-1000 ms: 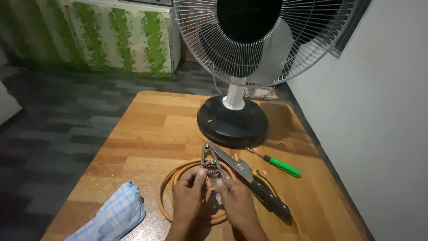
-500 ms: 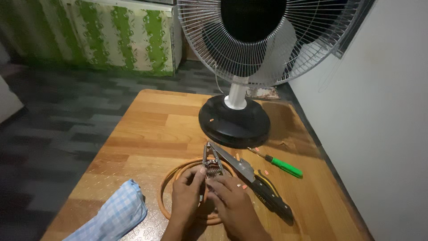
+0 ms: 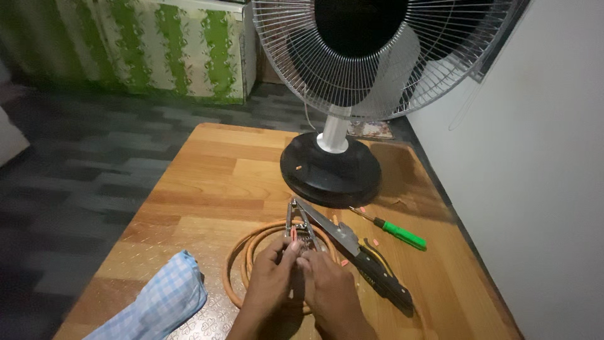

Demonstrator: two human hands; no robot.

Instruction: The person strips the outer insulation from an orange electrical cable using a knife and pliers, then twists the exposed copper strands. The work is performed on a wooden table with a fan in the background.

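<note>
Both hands work close together at the near edge of the wooden table [image 3: 207,182]. The left hand [image 3: 267,283] and the right hand [image 3: 327,293] meet fingertip to fingertip over a small metal tool [image 3: 297,223] with two thin arms that stick up and away from them; the fingers pinch something small at its base, though what exactly sits between them is too small to tell. A coil of orange hose [image 3: 242,258] lies around and under the hands.

Compared with the views half a second and a second back, the hands have barely shifted: the same pinch, the same spot over the coil, the tool at the same angle. That suggests fine, slow fiddling rather than any big move.

Just right of the right hand lies a large pair of black-handled shears [image 3: 362,255], and beyond it a green-handled screwdriver [image 3: 393,232]. Small orange scraps [image 3: 375,242] dot the wood nearby. Left of the left hand lies a blue checked cloth [image 3: 160,302]. Ahead of the hands stands a desk fan [image 3: 330,167].
</note>
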